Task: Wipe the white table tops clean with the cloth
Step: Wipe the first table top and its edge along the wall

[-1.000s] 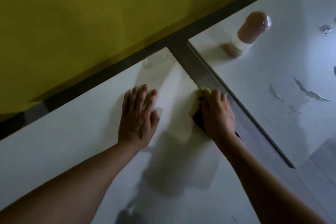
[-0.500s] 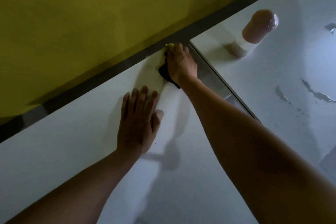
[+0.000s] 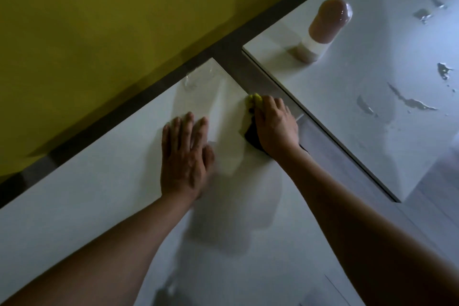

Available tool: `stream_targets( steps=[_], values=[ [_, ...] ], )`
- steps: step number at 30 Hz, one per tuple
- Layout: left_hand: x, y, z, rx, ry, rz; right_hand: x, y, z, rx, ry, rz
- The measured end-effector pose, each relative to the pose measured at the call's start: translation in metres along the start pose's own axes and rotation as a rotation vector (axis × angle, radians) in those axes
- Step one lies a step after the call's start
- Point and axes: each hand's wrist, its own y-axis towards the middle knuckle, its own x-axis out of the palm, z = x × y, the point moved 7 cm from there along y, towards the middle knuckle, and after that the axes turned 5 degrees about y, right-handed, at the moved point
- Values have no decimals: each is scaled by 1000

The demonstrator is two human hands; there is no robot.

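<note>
The right hand (image 3: 275, 126) lies palm-down on the cloth (image 3: 254, 100), fingers curved over the bunched material and pinning it to the near bench (image 3: 74, 218); this grip is a press with a loose curl rather than a tight clutch. The cloth sits at the right edge of that white top, near its far corner: a yellow fold pokes out past the fingertips and a dark part shows under the wrist. The left hand (image 3: 185, 156) rests flat on the same top, fingers straight and close together, holding nothing, apparently bracing the body.

The cloth looks soft, light and limp, so it will likely fold or roll if pushed from one edge; a broad palm over its middle, as here, seems the best hold for a stroke along the edge.

Farther out, a clear wet smear (image 3: 198, 77) lies at the far corner. Across a dark gap stands the second bench (image 3: 347, 119), carrying a rounded brown-topped bottle (image 3: 325, 30) and scattered puddles (image 3: 409, 102), so that top appears not yet wiped. A yellow wall (image 3: 111, 20) backs both.
</note>
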Motion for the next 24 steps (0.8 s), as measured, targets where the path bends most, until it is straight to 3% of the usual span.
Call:
stream_targets(
  steps=[7, 11, 18, 24],
  values=[
    [1, 1, 2, 15, 92, 33, 38, 101, -76, -32, 60, -105],
    [-2, 3, -2, 20, 20, 29, 13, 36, -18, 18, 69, -71],
    [-3, -2, 3, 15, -2, 15, -62, -169, 136, 239, -22, -61],
    [-7, -6, 11, 42, 30, 70, -62, -185, 153, 273, -67, 133]
  ],
)
